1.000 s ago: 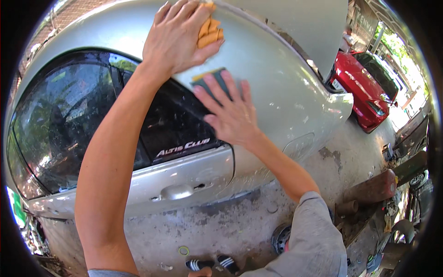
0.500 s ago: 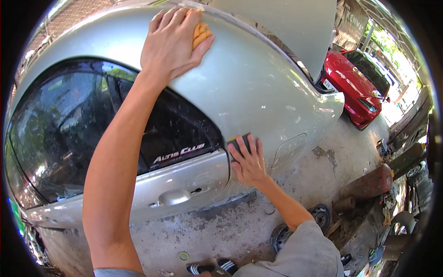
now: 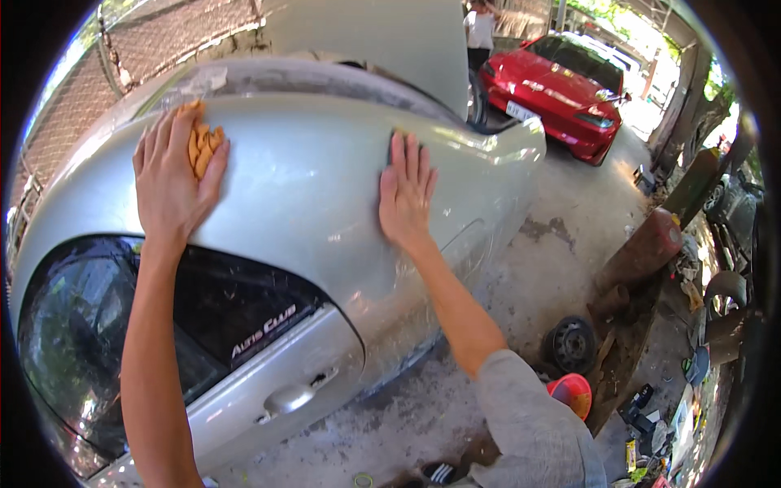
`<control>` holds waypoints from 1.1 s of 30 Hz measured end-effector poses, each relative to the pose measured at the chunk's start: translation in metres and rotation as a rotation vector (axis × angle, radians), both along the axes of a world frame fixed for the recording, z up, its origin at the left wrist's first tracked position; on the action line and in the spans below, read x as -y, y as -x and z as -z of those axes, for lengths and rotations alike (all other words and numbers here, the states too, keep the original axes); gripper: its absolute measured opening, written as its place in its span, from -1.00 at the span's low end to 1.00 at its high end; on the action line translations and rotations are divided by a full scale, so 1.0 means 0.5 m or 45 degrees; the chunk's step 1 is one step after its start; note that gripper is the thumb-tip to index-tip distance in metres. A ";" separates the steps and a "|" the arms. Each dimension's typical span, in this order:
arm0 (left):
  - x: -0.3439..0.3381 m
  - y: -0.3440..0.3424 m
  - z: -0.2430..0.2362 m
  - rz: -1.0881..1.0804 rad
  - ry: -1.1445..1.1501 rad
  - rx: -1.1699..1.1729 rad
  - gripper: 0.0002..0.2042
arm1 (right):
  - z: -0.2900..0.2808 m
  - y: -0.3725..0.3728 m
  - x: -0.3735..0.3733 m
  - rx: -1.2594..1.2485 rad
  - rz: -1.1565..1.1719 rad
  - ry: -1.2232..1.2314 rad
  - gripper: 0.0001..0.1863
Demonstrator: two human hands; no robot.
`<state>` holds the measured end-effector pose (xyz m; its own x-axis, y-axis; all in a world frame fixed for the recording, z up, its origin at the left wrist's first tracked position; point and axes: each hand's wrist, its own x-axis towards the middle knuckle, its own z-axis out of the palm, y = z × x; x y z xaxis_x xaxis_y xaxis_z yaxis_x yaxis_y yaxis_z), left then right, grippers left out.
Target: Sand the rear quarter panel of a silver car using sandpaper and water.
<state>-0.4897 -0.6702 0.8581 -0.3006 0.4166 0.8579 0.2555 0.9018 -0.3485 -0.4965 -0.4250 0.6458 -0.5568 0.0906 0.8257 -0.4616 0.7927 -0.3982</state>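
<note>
A silver-green car fills the middle of the view, with its dark side window and door handle nearer to me. My left hand is closed on a crumpled orange cloth, resting against the body panel above the window. To the right, my right hand lies on the rear side panel with its fingers extended. Beneath those fingers is a dark block, of which only a thin edge shows; the rest is covered by the hand.
A red car stands at the far right, a person beside it. Along the right lie a rusty cylinder, a black wheel rim, a red bucket and scattered items. A brick wall rises behind the car.
My right hand has moved from beside the window's rear corner up onto the higher rear panel. My left hand still holds the cloth on the panel. The view has shifted, bringing the red bucket into sight.
</note>
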 end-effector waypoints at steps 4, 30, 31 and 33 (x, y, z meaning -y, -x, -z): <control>0.005 0.004 0.013 -0.045 -0.029 0.052 -0.50 | 0.180 -0.167 0.072 0.208 0.108 0.128 -0.36; -0.070 0.075 0.000 0.196 0.455 0.129 -0.63 | -0.044 -0.077 0.113 -0.108 -0.393 -0.612 -0.39; -0.003 0.054 -0.032 0.228 0.378 0.158 -0.61 | -0.006 -0.087 0.098 -0.091 -0.412 -0.609 -0.39; 0.075 -0.045 -0.105 -0.118 0.336 0.236 -0.58 | 0.116 -0.102 -0.028 -0.131 -0.381 -0.696 -0.42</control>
